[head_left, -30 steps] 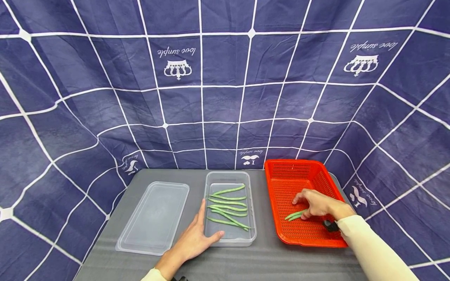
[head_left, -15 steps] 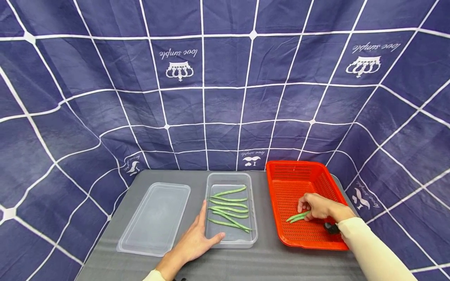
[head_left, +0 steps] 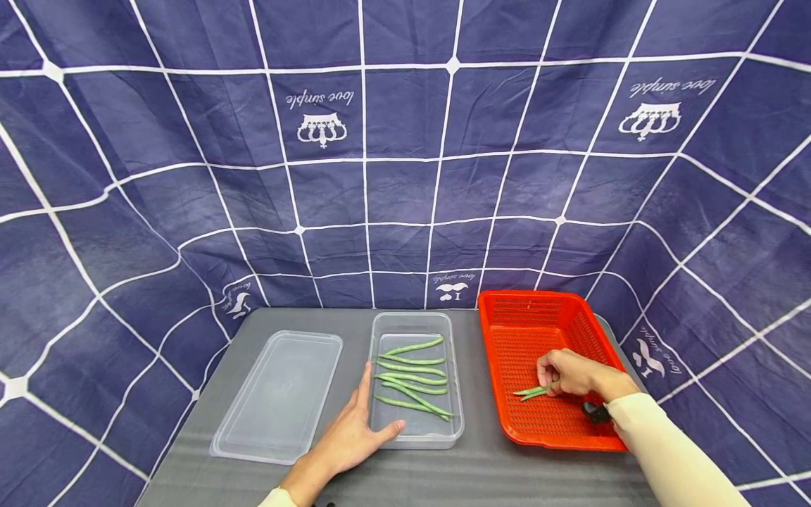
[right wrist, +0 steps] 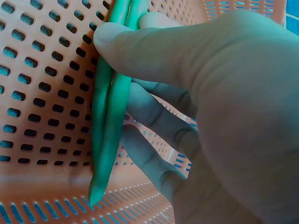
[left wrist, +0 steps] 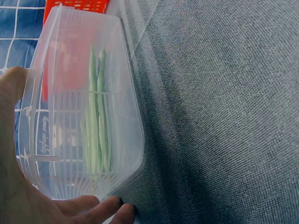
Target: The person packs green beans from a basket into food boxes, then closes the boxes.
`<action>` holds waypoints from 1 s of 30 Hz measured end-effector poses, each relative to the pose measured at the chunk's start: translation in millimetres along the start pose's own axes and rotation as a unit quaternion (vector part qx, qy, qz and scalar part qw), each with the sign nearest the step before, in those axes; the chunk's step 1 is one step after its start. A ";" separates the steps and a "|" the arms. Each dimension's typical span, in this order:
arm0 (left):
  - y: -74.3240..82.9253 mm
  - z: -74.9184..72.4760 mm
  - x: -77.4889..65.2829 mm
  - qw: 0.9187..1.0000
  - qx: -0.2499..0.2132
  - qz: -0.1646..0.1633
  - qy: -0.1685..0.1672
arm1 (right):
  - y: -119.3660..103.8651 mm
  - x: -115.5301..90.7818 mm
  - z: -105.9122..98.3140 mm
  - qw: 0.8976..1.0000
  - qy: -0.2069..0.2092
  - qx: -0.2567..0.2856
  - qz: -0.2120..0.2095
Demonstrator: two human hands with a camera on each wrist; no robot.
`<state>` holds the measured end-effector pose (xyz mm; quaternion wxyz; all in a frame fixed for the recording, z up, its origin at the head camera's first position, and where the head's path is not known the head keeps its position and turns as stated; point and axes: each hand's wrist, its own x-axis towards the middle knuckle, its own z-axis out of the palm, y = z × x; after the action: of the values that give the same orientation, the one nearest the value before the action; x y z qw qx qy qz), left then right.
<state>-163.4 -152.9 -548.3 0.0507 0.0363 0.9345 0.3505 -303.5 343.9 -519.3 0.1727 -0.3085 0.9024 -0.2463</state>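
My right hand (head_left: 570, 372) is down inside the red plastic basket (head_left: 513, 345). Its thumb and fingertips pinch two green beans (right wrist: 119, 100), which lie side by side along the basket's bottom in the right wrist view. My left hand (head_left: 355, 429) touches the left side and near-left corner of a clear plastic container (head_left: 412, 435), thumb apart and fingers fairly straight. Several green beans (head_left: 415, 369) lie in that container, mostly crosswise. Through its clear wall, a few beans (left wrist: 100, 126) also show in the left wrist view.
A translucent flat lid (head_left: 281, 394) lies on the grey tabletop (head_left: 488, 472) left of the container. Behind and at both sides hangs a dark blue curtain (head_left: 405, 190) with white lines. The basket's raised rim surrounds my right hand.
My right hand's fingers have come together from a spread pose and now pinch the two beans. The beans have shifted slightly. My left hand keeps its place at the container.
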 end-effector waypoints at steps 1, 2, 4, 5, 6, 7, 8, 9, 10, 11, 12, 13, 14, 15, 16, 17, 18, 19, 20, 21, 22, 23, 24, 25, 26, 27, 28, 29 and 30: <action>-0.1 0.0 0.0 1.000 0.000 -0.001 -0.001 | -0.2 -0.2 0.2 1.000 0.001 -0.001 -0.003; -0.2 0.1 0.0 1.000 0.000 -0.001 -0.001 | -0.3 -0.3 0.4 1.000 0.002 -0.001 -0.003; -0.5 0.3 -0.1 1.000 -0.002 -0.002 -0.002 | -0.6 -0.6 0.8 1.000 0.004 0.001 -0.007; -0.7 0.4 -0.3 1.000 -0.002 -0.001 -0.003 | -0.8 -0.5 1.0 1.000 0.005 0.005 -0.009; -0.7 0.5 -0.5 1.000 -0.003 -0.001 -0.002 | -1.0 -0.5 1.1 1.000 0.006 0.009 -0.010; -0.9 0.7 -0.6 1.000 -0.003 0.000 -0.001 | -1.1 -0.3 1.2 1.000 0.006 0.014 -0.009; -1.0 0.9 -0.7 1.000 -0.002 0.001 -0.001 | -1.8 -0.1 1.2 1.000 0.007 0.020 -0.008; -1.0 1.0 -0.9 1.000 -0.002 0.002 0.000 | -2.5 0.2 1.2 1.000 0.008 0.027 -0.006; -1.0 1.0 -0.9 1.000 -0.002 0.003 0.001 | -3.0 0.5 1.2 0.999 0.010 0.031 -0.005; -1.0 1.0 -0.9 1.000 -0.002 0.004 0.002 | -3.7 0.9 1.1 0.999 0.012 0.032 -0.006; -1.0 1.0 -0.8 1.000 -0.002 0.004 0.002 | -4.1 1.2 0.8 0.999 0.014 0.033 -0.007; -0.9 1.0 -0.7 1.000 -0.002 0.005 0.002 | -4.8 1.4 0.6 0.999 0.016 0.035 -0.008; -0.9 1.0 -0.5 1.000 -0.003 0.006 0.001 | -5.9 1.5 0.2 0.999 0.019 0.035 -0.009; -0.8 0.8 -0.4 1.000 -0.003 0.006 0.001 | -6.8 1.7 -0.2 0.999 0.021 0.034 -0.010; -0.9 0.6 -0.4 1.000 -0.004 0.006 0.000 | -8.2 1.9 -1.1 0.999 0.023 0.034 -0.013; -1.0 0.3 -0.3 1.000 -0.005 0.006 0.000 | -9.5 2.3 -1.9 0.999 0.025 0.035 -0.015; -1.1 0.2 -0.3 1.000 -0.006 0.005 -0.001 | -10.6 2.6 -2.6 0.999 0.026 0.036 -0.017; -1.2 0.1 -0.3 1.000 -0.007 0.005 -0.002 | -11.7 2.9 -3.3 0.999 0.028 0.036 -0.017; -1.3 0.0 -0.3 1.000 -0.008 0.005 -0.002 | -13.1 3.2 -4.2 0.999 0.030 0.034 -0.020; -1.3 -0.1 -0.5 1.000 -0.008 0.005 -0.002 | -14.4 3.4 -4.9 0.999 0.031 0.037 -0.020; -1.2 0.0 -0.4 1.000 -0.009 0.006 -0.001 | -15.5 3.6 -5.9 0.999 0.033 0.039 -0.019; -1.3 0.4 -0.2 1.000 -0.008 0.007 0.000 | -16.6 3.9 -6.6 0.999 0.035 0.036 -0.020; -1.3 0.7 -0.2 1.000 -0.009 0.009 0.002 | -17.8 3.7 -7.4 0.998 0.038 0.033 -0.023; -1.2 0.9 -0.4 1.000 -0.009 0.011 0.003 | -19.2 3.7 -8.1 0.998 0.042 0.030 -0.023; -1.3 1.2 -0.5 1.000 -0.009 0.012 0.005 | -20.8 3.6 -8.7 0.998 0.045 0.027 -0.026; -1.3 1.3 -0.7 1.000 -0.009 0.014 0.006 | -22.1 3.5 -9.3 0.998 0.047 0.024 -0.028; -1.4 1.3 -0.8 1.000 -0.009 0.015 0.007 | -23.4 3.6 -9.9 0.998 0.051 0.018 -0.033; -1.4 1.4 -1.0 1.000 -0.010 0.017 0.008 | -25.2 3.6 -10.8 0.998 0.055 0.013 -0.038; -1.1 1.0 -1.4 1.000 -0.011 0.017 0.008 | -26.7 3.6 -11.6 0.998 0.057 0.011 -0.039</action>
<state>-162.0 -153.2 -549.7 0.0373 0.0490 0.9301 0.3620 -299.0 327.1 -495.7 0.1145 -0.3270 0.8954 -0.2796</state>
